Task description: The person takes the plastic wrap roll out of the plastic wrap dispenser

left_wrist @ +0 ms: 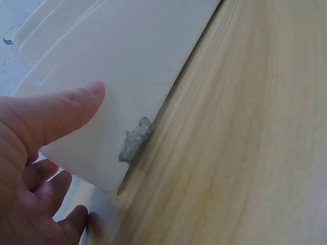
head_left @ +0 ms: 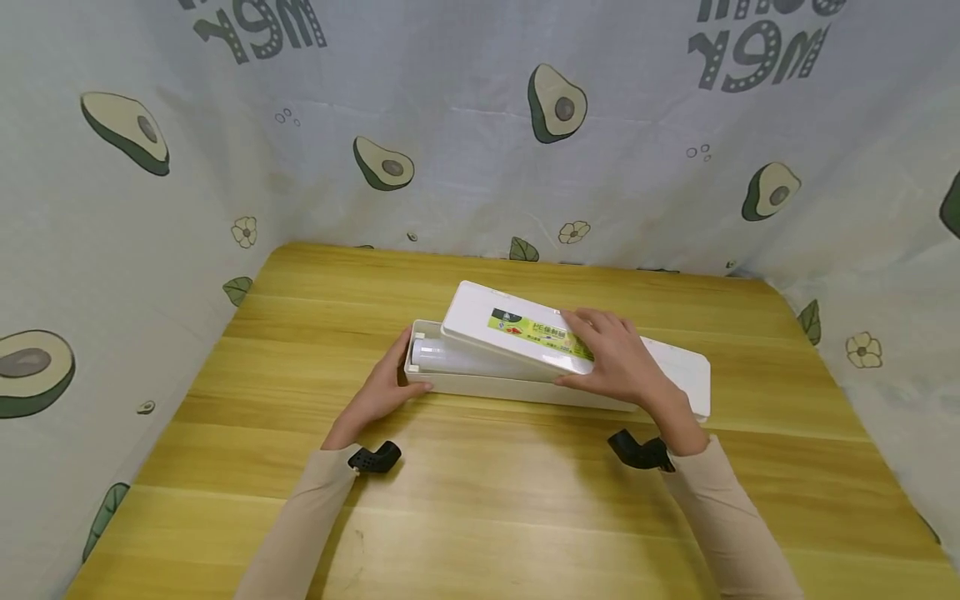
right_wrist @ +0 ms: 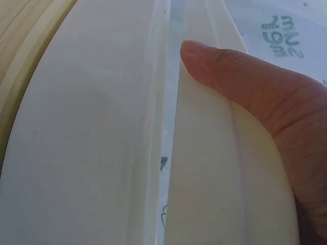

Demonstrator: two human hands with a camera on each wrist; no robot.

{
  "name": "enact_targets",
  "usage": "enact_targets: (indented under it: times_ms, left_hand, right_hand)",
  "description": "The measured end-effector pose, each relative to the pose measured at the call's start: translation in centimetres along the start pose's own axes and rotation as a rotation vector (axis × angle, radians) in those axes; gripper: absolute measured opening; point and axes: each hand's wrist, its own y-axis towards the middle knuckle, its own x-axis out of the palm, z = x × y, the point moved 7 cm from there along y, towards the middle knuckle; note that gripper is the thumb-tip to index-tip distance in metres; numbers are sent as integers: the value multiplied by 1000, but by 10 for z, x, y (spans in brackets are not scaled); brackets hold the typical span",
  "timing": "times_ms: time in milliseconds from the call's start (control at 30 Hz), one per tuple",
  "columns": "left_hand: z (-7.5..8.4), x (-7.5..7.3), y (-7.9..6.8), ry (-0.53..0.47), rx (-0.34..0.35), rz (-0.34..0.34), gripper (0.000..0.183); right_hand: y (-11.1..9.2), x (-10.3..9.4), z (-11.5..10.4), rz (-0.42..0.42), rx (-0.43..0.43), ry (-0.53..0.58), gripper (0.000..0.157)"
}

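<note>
While the left hand point(head_left: 382, 383) grips the left end of a long white box point(head_left: 495, 387), thumb on its front face, the box lies on the desk point(head_left: 480, 500). Pale roll point(head_left: 450, 357) visible inside at that end. Lid point(head_left: 472, 312) askew over the box, green label point(head_left: 528, 329) up, right end past the box's visible front. Right hand point(head_left: 618, 358): grip pinching the lid, thumb at near edge, fingers across top.
</note>
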Motion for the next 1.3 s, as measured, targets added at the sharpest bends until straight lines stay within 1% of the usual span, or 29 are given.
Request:
enact_targets:
  times_ms: [133, 300, 467, 633, 833, 967, 1033, 1100, 1200, 1300]
  left_hand:
    - [1, -1, 0, 3, 5, 9, 97]
    - [0, 0, 0, 2, -4, -2, 96]
    - [0, -1, -3, -8, -6, 10, 96]
    - [1, -2, -3, -33, 5, 6, 97]
    - [3, 1, 1, -39, 32, -11, 97]
    - [6, 2, 4, -5, 78, 3, 95]
    - [7, 1, 3, 7, 83, 13, 95]
    - [7, 1, 2, 8, 74, 15, 95]
    - [5, 2, -1, -4, 30, 12, 97]
    - [3, 2, -2, 2, 12, 17, 97]
  right_hand:
    - [-3, -1, 7, 3, 35, 9, 100]
    - [-11, -5, 17, 5, 83, 14, 97]
    - [-16, -6, 25, -9, 120, 18, 96]
    - [-18, -9, 29, -5, 128, 11, 96]
    - [-27, -17, 36, 35, 143, 17, 96]
    - [-33, -24, 43, 83, 151, 13, 96]
    - [-37, -26, 46, 102, 150, 12, 96]
    - [-40, -25, 50, 108, 160, 21, 96]
    - [-45, -23, 55, 110, 181, 24, 95]
    - [-49, -23, 60, 118, 202, 18, 95]
